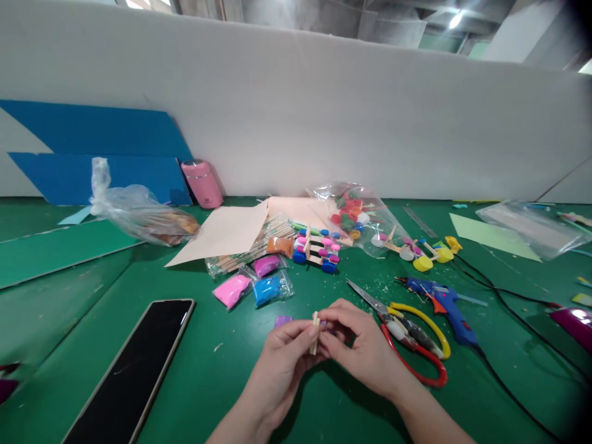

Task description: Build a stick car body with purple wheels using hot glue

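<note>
- A small wooden piece (315,333), pale and narrow, is held roughly upright above the near middle of the table; it is pinched between the thumb and fingers of the left hand (287,350).
- The same piece is gripped from the other side by the fingertips of the right hand (358,345), which are drawn together on it; a bit of purple is glimpsed among these fingers.
- A purple block (283,320) is partly hidden behind the left hand.
- The work is carried out over a smooth green table (222,376), marked by pale specks and backed by a plain white partition (287,117); above it, a lit ceiling lamp (456,20) is seen.
- Beside the right hand, scissors (411,339) with one yellow and one red handle loop are laid open, near a blue glue gun (441,302).
- Soft packets of pink (232,291), blue (267,290) and orange (280,246) material are sealed in clear plastic.
- Small wooden assemblies (316,250) with rounded, coloured ends are clustered beyond the hands.
- A flat, glossy black phone (134,370) is placed at the left.
</note>
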`<state>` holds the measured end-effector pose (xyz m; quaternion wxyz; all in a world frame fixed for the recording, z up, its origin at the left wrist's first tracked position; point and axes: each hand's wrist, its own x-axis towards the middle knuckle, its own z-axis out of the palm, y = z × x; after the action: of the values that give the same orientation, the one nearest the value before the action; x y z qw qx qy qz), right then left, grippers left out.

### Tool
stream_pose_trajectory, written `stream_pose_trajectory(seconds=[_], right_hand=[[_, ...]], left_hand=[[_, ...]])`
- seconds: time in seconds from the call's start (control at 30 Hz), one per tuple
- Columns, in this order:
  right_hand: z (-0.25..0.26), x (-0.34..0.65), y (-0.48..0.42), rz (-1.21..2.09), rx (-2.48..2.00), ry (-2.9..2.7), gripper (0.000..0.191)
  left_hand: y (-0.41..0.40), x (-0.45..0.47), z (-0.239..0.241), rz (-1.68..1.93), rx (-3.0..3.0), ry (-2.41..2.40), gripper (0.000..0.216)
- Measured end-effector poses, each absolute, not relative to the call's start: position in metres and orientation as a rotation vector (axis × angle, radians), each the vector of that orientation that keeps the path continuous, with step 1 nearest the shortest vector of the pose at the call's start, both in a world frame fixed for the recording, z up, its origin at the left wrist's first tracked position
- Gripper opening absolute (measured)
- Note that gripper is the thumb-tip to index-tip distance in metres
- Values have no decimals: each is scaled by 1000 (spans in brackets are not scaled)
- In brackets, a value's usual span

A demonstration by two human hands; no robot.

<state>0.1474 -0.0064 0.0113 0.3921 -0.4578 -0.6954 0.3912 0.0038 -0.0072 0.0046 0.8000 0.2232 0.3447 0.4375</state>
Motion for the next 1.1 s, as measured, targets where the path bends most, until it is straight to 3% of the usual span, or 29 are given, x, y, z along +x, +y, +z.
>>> stream_pose_trajectory(seconds=[0.37,0.53,0.67,0.83,0.97,1.1], right_hand=[[23,154,-9,901,-1287,-1839,21],[18,211,-26,596,-1711,-1714,18],[-6,256,-46,299,-1943,-1842,30],[-22,269,-44,267,-2100,-1991,48],[-16,269,-34,377,-2229,-1925,45],[-7,271,-43,506,-2061,-1830,42]], left_hand=[[-7,3,5,939,555,788,12],[-8,1,6,916,558,842,13],[-9,1,7,892,566,843,12],[-11,0,6,842,604,828,13],[-11,0,4,811,586,814,13],[-11,0,4,796,568,783,13]])
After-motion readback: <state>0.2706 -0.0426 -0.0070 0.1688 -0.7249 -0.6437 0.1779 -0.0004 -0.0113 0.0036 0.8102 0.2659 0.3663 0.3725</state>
